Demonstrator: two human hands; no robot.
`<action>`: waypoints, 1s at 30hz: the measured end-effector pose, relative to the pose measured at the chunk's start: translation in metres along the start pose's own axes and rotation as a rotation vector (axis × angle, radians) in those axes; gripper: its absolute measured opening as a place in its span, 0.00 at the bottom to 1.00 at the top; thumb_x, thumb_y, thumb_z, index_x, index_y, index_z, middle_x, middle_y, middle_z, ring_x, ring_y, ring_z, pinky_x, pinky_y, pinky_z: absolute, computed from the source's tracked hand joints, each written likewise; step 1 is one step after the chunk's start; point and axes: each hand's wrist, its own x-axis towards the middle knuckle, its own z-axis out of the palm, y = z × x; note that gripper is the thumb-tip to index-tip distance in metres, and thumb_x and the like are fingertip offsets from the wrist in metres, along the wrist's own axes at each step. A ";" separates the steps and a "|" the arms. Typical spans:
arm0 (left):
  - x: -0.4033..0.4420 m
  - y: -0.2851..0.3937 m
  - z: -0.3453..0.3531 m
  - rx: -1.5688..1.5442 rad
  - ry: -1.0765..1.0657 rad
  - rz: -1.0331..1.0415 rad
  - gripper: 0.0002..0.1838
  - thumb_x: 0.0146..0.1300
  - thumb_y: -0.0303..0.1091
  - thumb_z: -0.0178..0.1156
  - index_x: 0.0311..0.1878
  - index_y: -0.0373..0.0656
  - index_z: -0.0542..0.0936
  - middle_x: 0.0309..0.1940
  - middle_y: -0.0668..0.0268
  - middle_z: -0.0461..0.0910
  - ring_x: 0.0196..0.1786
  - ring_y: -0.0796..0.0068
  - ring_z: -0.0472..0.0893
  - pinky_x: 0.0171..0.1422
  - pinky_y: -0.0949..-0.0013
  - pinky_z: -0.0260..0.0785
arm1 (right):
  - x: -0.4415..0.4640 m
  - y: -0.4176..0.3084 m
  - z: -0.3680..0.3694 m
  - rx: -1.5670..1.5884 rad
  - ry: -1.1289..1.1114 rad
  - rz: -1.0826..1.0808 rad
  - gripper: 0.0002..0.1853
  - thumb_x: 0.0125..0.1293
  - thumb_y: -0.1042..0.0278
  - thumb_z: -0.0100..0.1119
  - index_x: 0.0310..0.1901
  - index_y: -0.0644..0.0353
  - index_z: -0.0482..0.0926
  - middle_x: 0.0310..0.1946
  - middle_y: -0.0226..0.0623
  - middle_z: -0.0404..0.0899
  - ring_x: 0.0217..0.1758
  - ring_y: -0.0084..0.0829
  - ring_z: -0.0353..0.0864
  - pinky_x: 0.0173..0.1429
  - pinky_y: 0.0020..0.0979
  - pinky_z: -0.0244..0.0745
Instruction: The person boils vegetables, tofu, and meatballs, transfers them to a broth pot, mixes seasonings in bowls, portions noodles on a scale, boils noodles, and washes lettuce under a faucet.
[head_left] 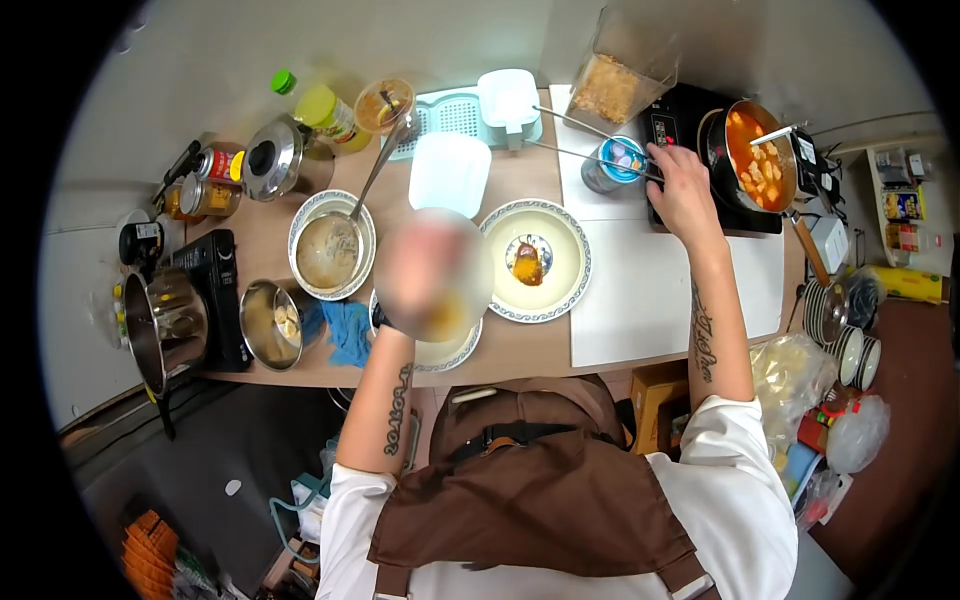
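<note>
My right hand (683,190) reaches to the right of a blue-rimmed jar (612,168), its fingers closed round the ends of long metal tongs (590,152). The tongs' thin arms spread to the left above the jar. A round blur covers my left hand (425,265), so its fingers and anything in them are hidden. It is over a patterned bowl (450,357), partly visible below it. Beside that, a second patterned bowl (560,290) holds a small amount of brown and yellow sauce (528,263).
A pan of red stew (758,150) sits on a black cooker at the right. Left are a bowl with a ladle (328,250), a metal bowl (270,325), a blue cloth (347,332) and a large pot (165,330). A white lid (450,175) lies behind the bowls.
</note>
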 end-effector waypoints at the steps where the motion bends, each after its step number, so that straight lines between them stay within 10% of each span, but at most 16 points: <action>1: 0.012 -0.005 0.003 -0.040 0.005 -0.009 0.18 0.77 0.46 0.55 0.46 0.37 0.82 0.34 0.61 0.87 0.33 0.80 0.81 0.38 0.77 0.70 | 0.000 0.007 0.005 0.028 -0.045 0.007 0.24 0.58 0.75 0.64 0.59 0.63 0.78 0.51 0.44 0.78 0.59 0.44 0.75 0.64 0.44 0.69; 8: 0.071 0.036 0.031 -0.497 -0.118 -0.044 0.20 0.77 0.50 0.53 0.49 0.40 0.80 0.36 0.61 0.87 0.35 0.80 0.84 0.37 0.79 0.71 | -0.090 0.010 -0.025 0.525 0.098 0.281 0.15 0.61 0.79 0.61 0.50 0.66 0.77 0.42 0.42 0.75 0.40 0.37 0.80 0.49 0.33 0.77; 10: 0.109 0.013 0.036 -0.394 -0.028 -0.294 0.21 0.78 0.51 0.53 0.50 0.41 0.79 0.36 0.62 0.87 0.34 0.80 0.83 0.36 0.79 0.70 | -0.151 0.020 -0.019 0.532 0.117 0.403 0.15 0.62 0.79 0.61 0.51 0.66 0.77 0.43 0.44 0.74 0.44 0.37 0.80 0.52 0.32 0.77; 18: 0.130 0.024 0.048 -0.384 -0.025 -0.237 0.23 0.77 0.54 0.53 0.57 0.42 0.74 0.40 0.59 0.86 0.37 0.78 0.82 0.39 0.77 0.70 | -0.283 0.048 0.011 0.198 -0.210 0.638 0.22 0.59 0.75 0.66 0.56 0.66 0.77 0.51 0.46 0.74 0.56 0.48 0.76 0.61 0.41 0.74; 28: -0.027 0.056 0.026 -0.225 0.005 -0.096 0.24 0.81 0.44 0.47 0.71 0.38 0.67 0.37 0.61 0.84 0.34 0.82 0.78 0.38 0.80 0.68 | -0.049 -0.020 0.091 0.951 0.206 0.350 0.62 0.49 0.68 0.80 0.79 0.62 0.45 0.76 0.55 0.57 0.79 0.49 0.59 0.77 0.40 0.62; 30: -0.063 0.070 0.010 -0.348 0.015 -0.222 0.23 0.81 0.42 0.47 0.69 0.38 0.68 0.37 0.62 0.83 0.34 0.82 0.77 0.38 0.80 0.68 | -0.014 -0.028 0.102 0.960 0.306 0.477 0.57 0.48 0.68 0.81 0.76 0.63 0.53 0.73 0.53 0.64 0.74 0.43 0.67 0.74 0.36 0.65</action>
